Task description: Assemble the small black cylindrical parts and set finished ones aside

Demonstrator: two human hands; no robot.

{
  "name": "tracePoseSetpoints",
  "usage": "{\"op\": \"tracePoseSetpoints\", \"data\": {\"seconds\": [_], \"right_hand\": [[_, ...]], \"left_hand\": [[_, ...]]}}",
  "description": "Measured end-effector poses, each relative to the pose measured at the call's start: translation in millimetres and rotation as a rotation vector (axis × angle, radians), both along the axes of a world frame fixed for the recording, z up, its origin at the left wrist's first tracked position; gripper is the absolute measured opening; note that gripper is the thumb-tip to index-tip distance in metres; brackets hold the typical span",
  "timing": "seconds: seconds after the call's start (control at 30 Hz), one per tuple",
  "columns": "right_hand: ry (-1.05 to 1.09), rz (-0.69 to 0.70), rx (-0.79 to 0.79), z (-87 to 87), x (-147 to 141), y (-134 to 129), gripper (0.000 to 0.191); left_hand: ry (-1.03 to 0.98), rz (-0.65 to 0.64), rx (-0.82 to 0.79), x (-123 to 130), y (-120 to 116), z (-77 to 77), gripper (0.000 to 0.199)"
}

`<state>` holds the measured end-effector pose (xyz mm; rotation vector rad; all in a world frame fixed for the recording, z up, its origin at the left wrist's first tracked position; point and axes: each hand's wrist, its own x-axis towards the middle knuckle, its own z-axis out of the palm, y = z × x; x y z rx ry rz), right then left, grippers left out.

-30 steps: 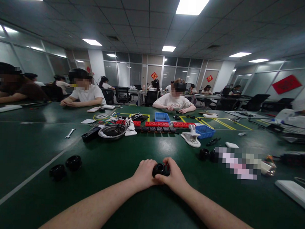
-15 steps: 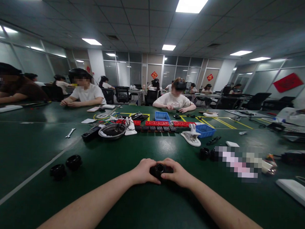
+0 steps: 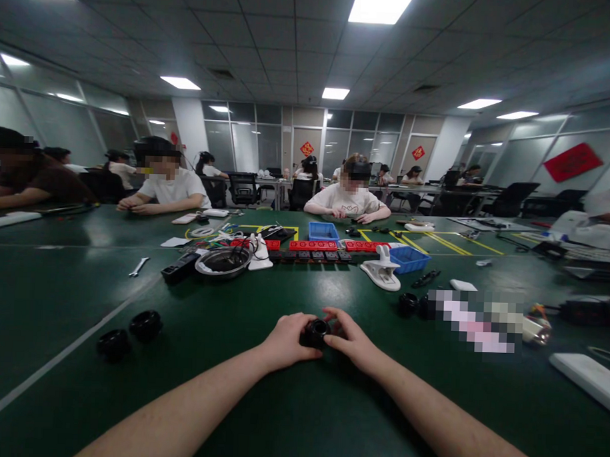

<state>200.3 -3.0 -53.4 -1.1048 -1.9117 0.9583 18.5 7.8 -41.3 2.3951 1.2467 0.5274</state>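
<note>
On the far left of my feed, an outer black ring (image 3: 113, 345) sits on the green table (image 3: 42, 306), with a second black ring (image 3: 145, 325) just beside it; neither has shifted over the last second. Past them lies a wrench (image 3: 139, 267), and further right a metal bowl (image 3: 224, 263), both well apart from the hands.

Near the middle I see the left hand (image 3: 290, 339) curled firmly around the left side of the held ring (image 3: 316, 331), thumb running along the near edge, fingers behind. Its grip looks closed on the piece, hole facing up; whether the ring's underside touches the table I cannot tell.

The real change is in the right hand (image 3: 351, 339). Half a second ago its fingers lay across the piece; now they have loosened and lifted, partly open, thumb tip and bent forefinger close to the ring's right side. I cannot tell if the thumb still touches. I read this as a change of grip: the left hand seems to steady the ring alone, leaving the right hand free of load.

Further right, the white clip (image 3: 382, 274), the blue tray (image 3: 408, 260) and another black ring (image 3: 407, 305) stand untouched.
</note>
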Motion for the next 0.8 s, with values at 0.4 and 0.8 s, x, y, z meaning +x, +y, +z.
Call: {"op": "tracePoseSetpoints", "data": {"seconds": [0.4,0.8], "right_hand": [[-0.198,-0.308,0.235,0.1,-23.1,-11.6,0.028],[-0.317,-0.008,0.245,24.4,-11.7,-15.9,0.04]], "left_hand": [[0.102,0.162,0.143,10.7,-7.7,-7.1,0.037],[0.087,-0.145,0.081,-3.0,6.2,-1.6,0.038]]}}
